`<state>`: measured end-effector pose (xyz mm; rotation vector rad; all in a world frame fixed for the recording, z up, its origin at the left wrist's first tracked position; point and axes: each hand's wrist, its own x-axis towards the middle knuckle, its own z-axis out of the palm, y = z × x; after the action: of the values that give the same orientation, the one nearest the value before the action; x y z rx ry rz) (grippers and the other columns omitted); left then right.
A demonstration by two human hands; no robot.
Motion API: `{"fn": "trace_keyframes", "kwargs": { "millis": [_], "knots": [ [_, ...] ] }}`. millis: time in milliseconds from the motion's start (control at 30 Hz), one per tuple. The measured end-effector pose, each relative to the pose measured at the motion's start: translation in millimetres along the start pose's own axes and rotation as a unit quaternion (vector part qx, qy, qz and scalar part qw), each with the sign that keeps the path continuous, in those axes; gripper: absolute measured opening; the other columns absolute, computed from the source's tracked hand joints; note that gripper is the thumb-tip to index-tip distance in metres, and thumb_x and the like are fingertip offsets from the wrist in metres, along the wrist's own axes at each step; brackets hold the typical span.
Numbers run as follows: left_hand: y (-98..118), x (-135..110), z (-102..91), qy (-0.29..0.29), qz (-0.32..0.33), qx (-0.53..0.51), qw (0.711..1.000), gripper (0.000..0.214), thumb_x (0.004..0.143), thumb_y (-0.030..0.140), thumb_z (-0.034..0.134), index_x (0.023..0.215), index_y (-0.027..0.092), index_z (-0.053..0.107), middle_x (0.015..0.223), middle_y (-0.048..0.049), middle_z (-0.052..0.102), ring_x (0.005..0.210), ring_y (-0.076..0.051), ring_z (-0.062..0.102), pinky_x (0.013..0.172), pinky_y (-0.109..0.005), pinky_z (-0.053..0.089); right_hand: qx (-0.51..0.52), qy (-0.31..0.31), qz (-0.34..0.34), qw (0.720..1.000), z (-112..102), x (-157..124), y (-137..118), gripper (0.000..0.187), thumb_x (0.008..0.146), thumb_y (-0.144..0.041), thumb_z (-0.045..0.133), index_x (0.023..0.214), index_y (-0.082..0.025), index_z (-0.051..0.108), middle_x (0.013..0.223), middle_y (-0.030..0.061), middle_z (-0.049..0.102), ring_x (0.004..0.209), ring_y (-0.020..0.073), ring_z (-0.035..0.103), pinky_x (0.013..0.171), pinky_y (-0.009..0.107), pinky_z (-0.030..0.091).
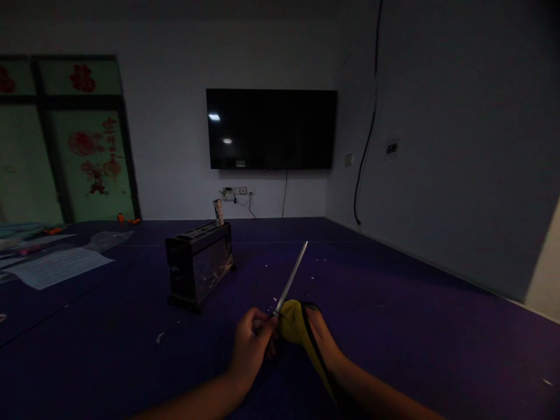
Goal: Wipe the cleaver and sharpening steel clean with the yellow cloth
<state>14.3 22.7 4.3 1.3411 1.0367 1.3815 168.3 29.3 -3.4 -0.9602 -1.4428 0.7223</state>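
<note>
Low in the middle of the view, my left hand (255, 338) is closed at the base of a knife (292, 279). Its narrow silver blade points up and to the right, away from me; the handle is hidden. Beside it, my right hand (322, 338) grips a yellow cloth (294, 322) with dark edging. Cloth covers most of those fingers and lies against the blade's lower end, while one edge hangs toward me. To the left of my hands stands a black knife block (199, 262) with see-through sides. A pale, patterned handle (218, 212) sticks up from its far end.
Everything rests on a dark purple-blue table (394, 350) with small white scraps scattered on it. Paper sheets (61, 266) and a clear plastic bag (108, 240) lie at the left. Small orange items (134, 221) sit at the far edge. A wall borders the right side.
</note>
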Motion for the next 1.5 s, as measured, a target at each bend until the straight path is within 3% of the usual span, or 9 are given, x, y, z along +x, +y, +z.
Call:
{"fn": "trace_keyframes", "kwargs": {
  "millis": [233,433,533,700,833,1033,1133,1233,1500],
  "knots": [
    [-2,0,1.5,-0.050,-0.014,-0.028,0.998,0.035,0.064,0.046,0.062,0.071,0.018,0.041,0.052,0.0043,0.053,0.033,-0.007,0.044,0.033,-0.018,0.031,0.019,-0.056,-0.007,0.998,1,-1,-8,0.059,0.071,-0.068,0.041,0.084,-0.015,0.065,0.079,0.0103,0.065,0.069,0.0228,0.060,0.066,0.035,0.049],
    [-8,2,2.9,-0.043,-0.024,-0.005,0.999,0.042,0.055,0.042,0.071,0.072,0.018,0.041,0.054,0.0054,0.052,0.037,-0.008,0.047,0.036,-0.019,0.035,0.000,0.059,0.008,0.998,-4,-4,13,0.063,0.061,-0.074,0.045,0.085,-0.020,0.066,0.089,0.0102,0.065,0.086,0.0267,0.058,0.080,0.040,0.045],
    [-8,1,2.3,-0.047,-0.007,0.021,0.999,0.037,0.060,0.045,0.067,0.071,0.017,0.045,0.056,0.0025,0.054,0.044,-0.010,0.050,0.042,-0.020,0.038,0.013,0.065,0.007,0.998,-5,-5,11,0.062,0.062,-0.074,0.045,0.087,-0.021,0.065,0.089,0.0091,0.065,0.086,0.0256,0.059,0.078,0.038,0.047],
    [-3,-1,1.7,-0.080,0.026,0.019,0.996,0.039,0.069,0.053,0.055,0.078,0.015,0.052,0.068,-0.0029,0.059,0.053,-0.010,0.053,0.051,-0.022,0.040,0.001,0.015,-0.044,0.999,-6,-5,0,0.059,0.067,-0.071,0.043,0.089,-0.021,0.065,0.087,0.0092,0.065,0.083,0.0252,0.059,0.077,0.038,0.048],
    [-1,-3,2.0,-0.094,0.008,0.009,0.996,0.043,0.071,0.057,0.050,0.077,0.015,0.053,0.057,0.0023,0.051,0.046,-0.007,0.045,0.045,-0.019,0.034,-0.018,0.060,-0.059,0.996,-6,-5,6,0.060,0.067,-0.069,0.045,0.096,-0.020,0.064,0.095,0.0114,0.064,0.091,0.0279,0.058,0.084,0.043,0.044],
    [-2,-3,1.8,-0.118,-0.032,-0.053,0.991,0.044,0.071,0.060,0.047,0.071,0.016,0.049,0.045,0.0064,0.040,0.033,-0.005,0.036,0.033,-0.018,0.024,-0.022,-0.030,-0.098,0.995,-5,-4,-12,0.057,0.074,-0.066,0.040,0.095,-0.019,0.065,0.094,0.0120,0.065,0.088,0.0277,0.059,0.081,0.040,0.047],
    [0,-5,1.8,-0.149,-0.042,-0.049,0.987,0.043,0.066,0.054,0.058,0.081,0.015,0.049,0.046,0.0071,0.044,0.029,-0.004,0.035,0.030,-0.017,0.023,-0.032,-0.061,-0.113,0.991,-4,-4,-23,0.059,0.074,-0.067,0.036,0.095,-0.020,0.065,0.091,0.0112,0.066,0.085,0.0273,0.060,0.077,0.038,0.049],
    [0,-5,3.1,-0.140,-0.051,-0.039,0.988,0.046,0.059,0.048,0.067,0.085,0.017,0.044,0.048,0.0086,0.047,0.026,-0.004,0.035,0.028,-0.016,0.023,-0.035,-0.081,-0.121,0.989,-3,-5,-27,0.061,0.074,-0.067,0.035,0.097,-0.020,0.065,0.091,0.0107,0.066,0.085,0.0265,0.061,0.076,0.036,0.049],
    [-2,-3,4.7,-0.137,-0.072,-0.076,0.985,0.041,0.065,0.053,0.059,0.074,0.015,0.044,0.056,0.0017,0.056,0.028,-0.007,0.044,0.027,-0.016,0.026,0.000,-0.123,-0.100,0.987,-1,-6,-37,0.061,0.078,-0.065,0.032,0.099,-0.018,0.063,0.083,0.0093,0.067,0.071,0.0220,0.062,0.064,0.031,0.051]
  ]
}}
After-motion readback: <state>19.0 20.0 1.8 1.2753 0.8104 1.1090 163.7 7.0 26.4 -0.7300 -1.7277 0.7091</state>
